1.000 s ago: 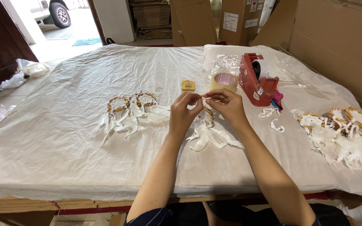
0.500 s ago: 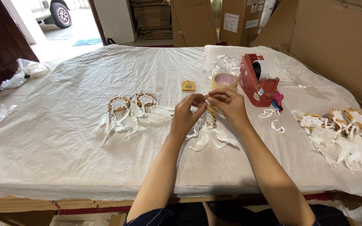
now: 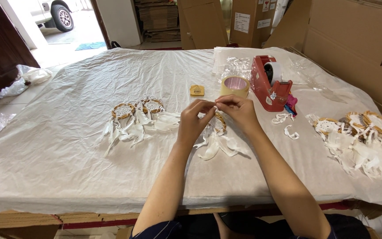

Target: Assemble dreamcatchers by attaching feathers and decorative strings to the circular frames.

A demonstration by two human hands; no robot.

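My left hand and my right hand meet at the middle of the table, fingertips pinched together on the top of a small dreamcatcher. Its wicker ring lies half hidden under my hands and its white feathers trail toward me on the white sheet. Two finished dreamcatchers lie to the left of my left hand. A heap of several more dreamcatchers lies at the right edge.
A red tape dispenser and a roll of tape stand just beyond my hands, with a small yellow tag beside them. Loose white strips lie to the right. Cardboard boxes line the right and back.
My hands have shifted slightly and lifted the top of the dreamcatcher, fingertips still pinched on it. Nothing else on the table has moved.
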